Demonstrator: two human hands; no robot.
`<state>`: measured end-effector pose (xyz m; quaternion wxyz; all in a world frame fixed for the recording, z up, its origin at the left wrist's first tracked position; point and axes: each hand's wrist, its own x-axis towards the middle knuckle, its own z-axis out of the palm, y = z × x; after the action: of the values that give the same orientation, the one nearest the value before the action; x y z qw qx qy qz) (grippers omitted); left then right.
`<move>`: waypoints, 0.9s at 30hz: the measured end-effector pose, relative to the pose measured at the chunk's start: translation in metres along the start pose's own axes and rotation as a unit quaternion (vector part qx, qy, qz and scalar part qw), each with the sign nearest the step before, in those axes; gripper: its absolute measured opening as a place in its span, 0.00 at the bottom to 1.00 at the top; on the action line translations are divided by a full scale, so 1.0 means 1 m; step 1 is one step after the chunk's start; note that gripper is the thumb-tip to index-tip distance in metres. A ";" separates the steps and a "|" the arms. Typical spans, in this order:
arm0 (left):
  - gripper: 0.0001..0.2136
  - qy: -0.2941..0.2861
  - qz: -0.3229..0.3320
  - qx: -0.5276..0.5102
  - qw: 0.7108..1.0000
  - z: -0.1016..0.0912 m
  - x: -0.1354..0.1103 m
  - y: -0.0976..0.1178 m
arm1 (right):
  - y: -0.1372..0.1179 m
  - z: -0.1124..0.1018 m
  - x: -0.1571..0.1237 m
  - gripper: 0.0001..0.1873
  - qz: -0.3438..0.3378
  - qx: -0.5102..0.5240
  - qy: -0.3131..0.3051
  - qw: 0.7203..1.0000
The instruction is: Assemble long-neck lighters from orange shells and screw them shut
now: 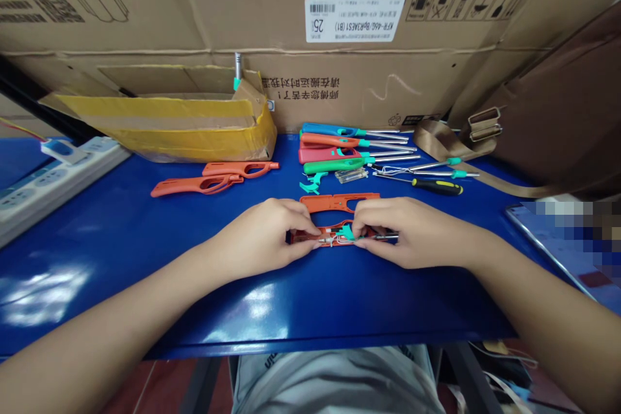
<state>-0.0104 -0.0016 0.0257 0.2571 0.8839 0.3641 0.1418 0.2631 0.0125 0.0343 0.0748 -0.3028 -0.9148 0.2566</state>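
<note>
An orange half-shell of a long-nosed lighter (334,231) lies on the blue table between my hands, its inner side up. A teal trigger (345,231), thin white wires and a clear tank sit in it. My left hand (284,229) closes thumb and forefinger on the shell's left end. My right hand (395,229) pinches at the teal trigger, and a metal tube (391,237) shows beneath its fingers. Just beyond, the matching orange half-shell (339,202) lies on the table. My fingertips hide part of the inner pieces.
Several assembled lighters (334,152) lie behind, beside teal triggers (313,182), a clear tank (352,175) and a yellow-black screwdriver (437,186). Orange shells (196,184) lie left, near a taped carton (169,136) and power strip (58,174). A strap (436,139) and a phone-like device (557,239) are right.
</note>
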 end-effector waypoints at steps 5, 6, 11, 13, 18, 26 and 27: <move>0.07 0.006 0.009 0.028 1.000 0.000 0.000 0.001 | 0.002 -0.002 -0.001 0.06 0.008 -0.009 0.012 1.000; 0.07 0.014 0.013 0.035 0.999 0.000 0.000 0.002 | 0.003 -0.002 -0.002 0.06 0.009 -0.008 0.011 1.000; 0.09 0.039 0.049 0.057 0.996 0.002 -0.001 0.004 | 0.006 -0.002 -0.001 0.06 0.009 0.005 0.009 1.000; 0.10 0.028 0.072 0.058 0.995 0.005 -0.001 0.004 | 0.007 -0.003 0.000 0.06 0.012 0.010 0.009 1.000; 0.12 0.005 0.097 0.094 0.991 0.011 0.001 0.001 | 0.008 -0.006 -0.001 0.07 0.012 0.008 0.000 1.000; 0.12 0.001 0.104 0.120 0.987 0.012 0.001 0.001 | 0.010 -0.009 -0.003 0.07 0.023 0.011 -0.010 1.000; 0.12 0.004 0.108 0.123 0.986 0.012 0.001 0.001 | 0.010 -0.010 -0.004 0.07 0.021 0.012 -0.008 1.000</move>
<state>-0.0042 -0.0061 0.0160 0.1279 0.9424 0.2822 0.1262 0.2743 0.0215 0.0374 0.0651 -0.3193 -0.9056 0.2715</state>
